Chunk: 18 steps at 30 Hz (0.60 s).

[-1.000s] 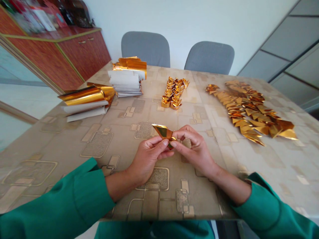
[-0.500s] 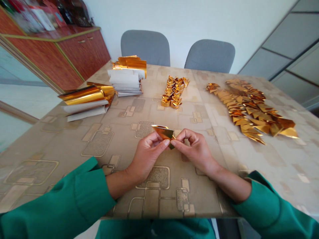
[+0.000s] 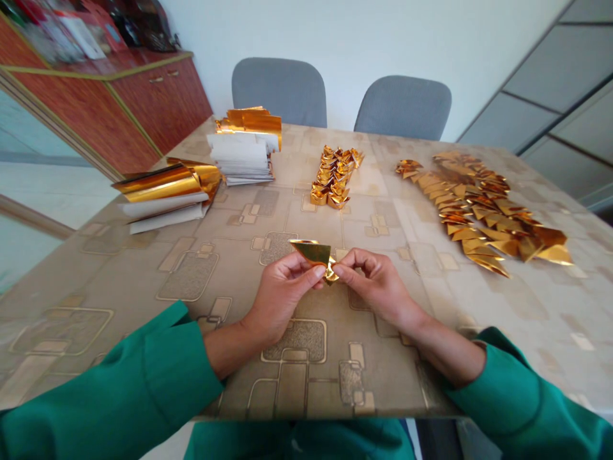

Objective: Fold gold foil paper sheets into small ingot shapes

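Observation:
A small folded piece of gold foil paper (image 3: 312, 251) is held between my two hands above the near middle of the table. My left hand (image 3: 282, 291) pinches its left part between thumb and fingers. At the creased right end, the thumb and forefinger of my right hand (image 3: 376, 281) grip the foil paper. A pointed flap stands up to the left, with a crumpled, shiny fold beside my right fingertips. Beyond my hands lies a cluster of folded gold foil pieces (image 3: 335, 177) in two rows.
At the left are a stack of gold-and-white foil sheets (image 3: 165, 191) and another stack (image 3: 242, 156). Rows of folded gold pieces (image 3: 483, 211) spread on the right of the patterned table (image 3: 191, 358). Two grey chairs (image 3: 280, 92) stand behind it, a wooden cabinet (image 3: 158, 102) at the left.
The foil paper has turned slightly between my fingers, and more of its creased right end shows. My right fingertips have shifted a little to the right. Everything else is still.

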Each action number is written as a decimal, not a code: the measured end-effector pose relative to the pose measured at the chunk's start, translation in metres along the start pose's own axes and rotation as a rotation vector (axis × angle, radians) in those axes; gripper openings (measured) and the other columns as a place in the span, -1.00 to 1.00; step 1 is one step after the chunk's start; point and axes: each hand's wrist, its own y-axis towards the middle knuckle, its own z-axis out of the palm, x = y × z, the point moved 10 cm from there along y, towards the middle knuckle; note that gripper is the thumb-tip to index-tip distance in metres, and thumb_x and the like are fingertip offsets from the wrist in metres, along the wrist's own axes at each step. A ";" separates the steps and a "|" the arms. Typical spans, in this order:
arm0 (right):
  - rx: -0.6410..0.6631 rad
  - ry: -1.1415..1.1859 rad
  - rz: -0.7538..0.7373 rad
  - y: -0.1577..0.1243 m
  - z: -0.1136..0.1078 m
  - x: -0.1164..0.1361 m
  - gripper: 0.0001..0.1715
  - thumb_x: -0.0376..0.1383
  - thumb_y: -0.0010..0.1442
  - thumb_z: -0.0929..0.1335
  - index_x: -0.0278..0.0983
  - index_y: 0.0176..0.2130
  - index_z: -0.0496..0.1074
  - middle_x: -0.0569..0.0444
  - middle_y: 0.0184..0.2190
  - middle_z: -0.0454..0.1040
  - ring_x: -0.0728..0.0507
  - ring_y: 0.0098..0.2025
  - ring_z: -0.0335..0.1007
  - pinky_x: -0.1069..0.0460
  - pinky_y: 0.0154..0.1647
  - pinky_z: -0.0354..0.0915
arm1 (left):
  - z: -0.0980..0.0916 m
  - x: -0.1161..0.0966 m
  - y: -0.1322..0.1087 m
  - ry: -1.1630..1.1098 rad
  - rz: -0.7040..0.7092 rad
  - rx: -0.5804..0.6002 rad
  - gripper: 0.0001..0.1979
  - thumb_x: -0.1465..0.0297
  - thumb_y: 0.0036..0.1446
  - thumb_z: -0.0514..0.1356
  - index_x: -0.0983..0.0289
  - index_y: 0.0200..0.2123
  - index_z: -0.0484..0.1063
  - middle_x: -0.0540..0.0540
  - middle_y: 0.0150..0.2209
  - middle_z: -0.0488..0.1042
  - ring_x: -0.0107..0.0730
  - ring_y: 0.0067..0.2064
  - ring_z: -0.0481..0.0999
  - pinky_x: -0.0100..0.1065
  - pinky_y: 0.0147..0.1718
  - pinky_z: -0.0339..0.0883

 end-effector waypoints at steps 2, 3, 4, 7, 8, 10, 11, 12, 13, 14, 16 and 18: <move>0.004 -0.001 -0.006 0.000 0.000 0.001 -0.63 -0.03 0.18 0.39 -0.24 -0.46 0.38 0.18 -0.56 0.34 -0.01 -0.49 0.20 0.07 -0.45 0.15 | 0.002 0.000 0.000 -0.019 -0.009 0.011 -0.84 0.36 -0.01 0.39 0.28 -0.34 0.56 0.01 -0.41 0.53 -0.48 -0.37 0.44 -0.43 -0.36 0.32; 0.024 0.014 0.000 0.000 0.001 0.001 -0.62 -0.02 0.20 0.37 -0.24 -0.46 0.38 0.17 -0.54 0.36 -0.02 -0.47 0.22 0.06 -0.42 0.17 | 0.002 0.000 0.001 -0.028 -0.011 0.012 -0.85 0.36 -0.01 0.38 0.28 -0.33 0.56 0.01 -0.41 0.53 -0.48 -0.38 0.44 -0.43 -0.36 0.33; 0.047 0.035 0.011 0.000 0.003 0.001 -0.60 -0.01 0.23 0.34 -0.24 -0.45 0.38 0.16 -0.53 0.37 -0.03 -0.45 0.24 0.06 -0.40 0.18 | 0.002 0.000 0.001 -0.034 -0.012 0.011 -0.85 0.37 -0.01 0.38 0.28 -0.33 0.56 0.00 -0.41 0.53 -0.49 -0.38 0.44 -0.43 -0.36 0.33; 0.078 0.084 0.056 0.000 0.005 -0.001 -0.59 0.02 0.23 0.33 -0.24 -0.43 0.37 0.15 -0.51 0.37 -0.03 -0.43 0.25 0.06 -0.39 0.18 | 0.000 -0.001 0.002 -0.051 -0.010 -0.007 -0.84 0.39 -0.03 0.39 0.28 -0.33 0.55 -0.02 -0.43 0.52 -0.52 -0.42 0.42 -0.45 -0.37 0.32; 0.083 0.091 0.075 0.000 0.006 -0.003 -0.59 0.02 0.20 0.35 -0.24 -0.44 0.36 0.16 -0.52 0.34 -0.02 -0.46 0.22 0.07 -0.43 0.15 | -0.001 -0.001 0.003 -0.057 -0.008 -0.015 -0.84 0.39 -0.04 0.40 0.29 -0.33 0.55 -0.01 -0.43 0.52 -0.53 -0.41 0.43 -0.46 -0.37 0.32; 0.096 0.108 0.113 -0.001 0.010 -0.008 -0.58 0.03 0.13 0.40 -0.24 -0.46 0.31 0.21 -0.57 0.26 0.02 -0.53 0.11 0.09 -0.53 0.05 | -0.002 -0.001 0.003 -0.070 0.000 -0.020 -0.84 0.40 -0.05 0.40 0.29 -0.34 0.55 -0.01 -0.43 0.52 -0.53 -0.40 0.43 -0.47 -0.37 0.32; 0.096 0.116 0.126 -0.002 0.012 -0.011 -0.56 0.03 0.11 0.42 -0.24 -0.47 0.29 0.23 -0.59 0.22 0.03 -0.56 0.06 0.10 -0.56 0.00 | -0.002 -0.002 0.003 -0.073 0.005 -0.020 -0.84 0.40 -0.05 0.40 0.29 -0.35 0.54 -0.01 -0.43 0.52 -0.53 -0.40 0.43 -0.48 -0.37 0.32; 0.087 0.122 0.131 -0.002 0.013 -0.012 -0.55 0.03 0.10 0.42 -0.24 -0.48 0.27 0.24 -0.60 0.20 0.04 -0.57 0.02 0.10 -0.57 -0.03 | -0.002 -0.002 0.003 -0.072 0.008 -0.018 -0.84 0.41 -0.05 0.40 0.29 -0.35 0.54 -0.01 -0.43 0.52 -0.54 -0.40 0.43 -0.48 -0.37 0.32; 0.070 0.122 0.127 -0.002 0.012 -0.013 -0.55 0.02 0.09 0.43 -0.24 -0.49 0.26 0.24 -0.60 0.18 0.04 -0.57 0.00 0.10 -0.58 -0.05 | -0.002 -0.001 0.003 -0.069 0.011 -0.017 -0.84 0.41 -0.05 0.40 0.30 -0.35 0.54 -0.01 -0.43 0.52 -0.54 -0.40 0.43 -0.48 -0.38 0.31; 0.054 0.119 0.118 -0.002 0.011 -0.012 -0.54 0.02 0.09 0.43 -0.24 -0.50 0.25 0.24 -0.60 0.18 0.04 -0.57 -0.01 0.09 -0.57 -0.05 | -0.002 -0.001 0.003 -0.065 0.015 -0.017 -0.84 0.42 -0.06 0.40 0.30 -0.35 0.54 -0.01 -0.44 0.52 -0.54 -0.41 0.42 -0.49 -0.38 0.31; 0.057 0.122 0.107 -0.002 0.011 -0.011 -0.54 0.01 0.10 0.43 -0.24 -0.50 0.25 0.23 -0.59 0.18 0.04 -0.55 0.00 0.09 -0.54 -0.03 | -0.003 -0.002 0.003 -0.057 0.024 -0.016 -0.84 0.42 -0.05 0.39 0.30 -0.35 0.55 -0.01 -0.44 0.51 -0.55 -0.41 0.41 -0.49 -0.39 0.30; 0.090 0.140 0.116 -0.002 0.013 -0.009 -0.52 0.03 0.09 0.43 -0.24 -0.50 0.25 0.24 -0.59 0.17 0.04 -0.55 -0.01 0.09 -0.53 -0.02 | -0.002 -0.003 0.003 -0.058 0.036 -0.012 -0.85 0.42 -0.04 0.39 0.30 -0.35 0.55 -0.02 -0.44 0.51 -0.56 -0.42 0.40 -0.50 -0.40 0.28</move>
